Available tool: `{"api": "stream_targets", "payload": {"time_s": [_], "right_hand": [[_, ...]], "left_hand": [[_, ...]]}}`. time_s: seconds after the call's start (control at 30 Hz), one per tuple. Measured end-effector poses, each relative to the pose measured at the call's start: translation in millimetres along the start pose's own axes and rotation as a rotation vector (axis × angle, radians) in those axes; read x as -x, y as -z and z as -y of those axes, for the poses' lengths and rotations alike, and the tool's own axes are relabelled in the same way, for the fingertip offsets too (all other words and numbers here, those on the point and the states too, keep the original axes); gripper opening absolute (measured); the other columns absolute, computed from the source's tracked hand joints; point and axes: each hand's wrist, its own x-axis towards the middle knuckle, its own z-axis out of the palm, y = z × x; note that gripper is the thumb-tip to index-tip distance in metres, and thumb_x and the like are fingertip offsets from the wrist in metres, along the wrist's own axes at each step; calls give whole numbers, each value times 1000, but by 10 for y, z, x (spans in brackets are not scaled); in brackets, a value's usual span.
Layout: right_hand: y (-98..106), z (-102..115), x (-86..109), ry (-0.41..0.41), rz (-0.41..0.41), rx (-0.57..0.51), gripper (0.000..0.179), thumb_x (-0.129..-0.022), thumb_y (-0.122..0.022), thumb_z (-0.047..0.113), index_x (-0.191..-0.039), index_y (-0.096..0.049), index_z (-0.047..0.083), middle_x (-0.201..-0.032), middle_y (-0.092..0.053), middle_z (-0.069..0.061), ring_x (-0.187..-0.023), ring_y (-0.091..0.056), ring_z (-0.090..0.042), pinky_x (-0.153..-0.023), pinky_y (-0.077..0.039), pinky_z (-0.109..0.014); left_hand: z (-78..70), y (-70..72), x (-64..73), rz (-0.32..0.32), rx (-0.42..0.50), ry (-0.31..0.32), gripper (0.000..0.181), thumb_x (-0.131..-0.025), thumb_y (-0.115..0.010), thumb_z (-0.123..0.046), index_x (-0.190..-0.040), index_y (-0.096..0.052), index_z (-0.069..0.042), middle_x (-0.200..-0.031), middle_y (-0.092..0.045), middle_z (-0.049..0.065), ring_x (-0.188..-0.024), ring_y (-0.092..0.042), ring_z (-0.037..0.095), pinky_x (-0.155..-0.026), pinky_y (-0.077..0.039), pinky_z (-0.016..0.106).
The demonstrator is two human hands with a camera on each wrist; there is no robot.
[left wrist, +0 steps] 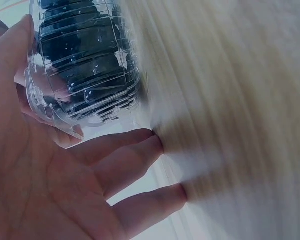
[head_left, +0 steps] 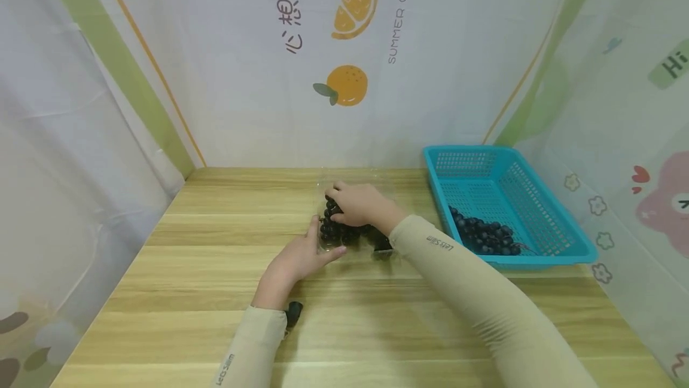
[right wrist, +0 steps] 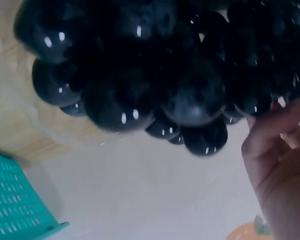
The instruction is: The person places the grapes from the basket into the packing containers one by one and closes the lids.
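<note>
A clear plastic punnet (head_left: 357, 176) on the table has dark grapes (head_left: 329, 234) in it. From above, my right hand (head_left: 359, 202) grips a bunch of these grapes, its fingers curled among the berries. In the right wrist view the bunch (right wrist: 195, 95) looms large, with thumb and fingers (right wrist: 280, 130) at one end of it. At the punnet's near left corner is my left hand (head_left: 301, 256), thumb along the front and a finger up the left side. The left wrist view shows its other fingers (left wrist: 132, 162) stretched out, tips at the tabletop, beside the ribbed plastic wall (left wrist: 125, 55).
To the right stands a blue perforated basket (head_left: 560, 220) with a bunch of dark grapes (head_left: 484, 235) in its near left part. The wooden table (head_left: 204, 280) backs onto a printed curtain (head_left: 242, 107), and another curtain hangs at the right.
</note>
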Motion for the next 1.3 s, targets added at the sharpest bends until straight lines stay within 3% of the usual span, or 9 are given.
{"api": "stream_targets", "payload": {"time_s": [0.1,0.3,0.57,0.8,1.07,1.3], "right_hand": [[45,-48,31,16,-1,-52,73,-105,-60,56,-166,-39,21,-170,-40,-10,-123,-71,-30,-89,-65,-48],[244,-159,173,32,45,-63,68,-106,-61,53,-164,-43,22,-168,-45,-10,-144,-58,-35,-112,-53,-60],[766,-448,533,0,176,-124,60,-107,-61,46,-160,-49,20,-162,-53,-8,-145,-57,-32,-114,-51,-58],[1072,-799,827,-20,183,-171,59,-106,-65,40,-156,-53,10,-155,-60,-17,-143,-58,-36,-117,-49,-56],[1072,-1191,1128,-142,242,-208,55,-103,-69,30,-148,-57,1,-156,-55,-23,-143,-53,-44,-116,-48,-60],[844,-1542,1314,-232,352,-174,45,-102,-69,21,-139,-63,-4,-145,-63,-26,-132,-62,-45,-105,-56,-57]], "left_hand": [[-5,-4,9,1,-2,8,117,-98,-61,-71,-171,0,-4,-141,-69,24,-124,-70,42,-106,-55,59],[-5,-15,15,0,2,22,117,-98,-60,-72,-172,1,-5,-139,-70,24,-122,-71,43,-106,-55,60],[-9,-2,2,-2,-2,21,118,-97,-59,-74,-172,3,-6,-141,-67,27,-121,-71,45,-106,-55,61],[-17,15,7,-3,2,24,120,-96,-60,-74,-172,5,-8,-141,-68,27,-115,-73,44,-104,-57,60],[-11,0,4,4,0,35,121,-95,-60,-76,-172,5,-9,-143,-65,29,-115,-73,45,-103,-57,60],[-25,7,14,-1,-4,28,120,-96,-59,-76,-172,5,-8,-145,-64,29,-120,-71,47,-106,-55,62]]}}
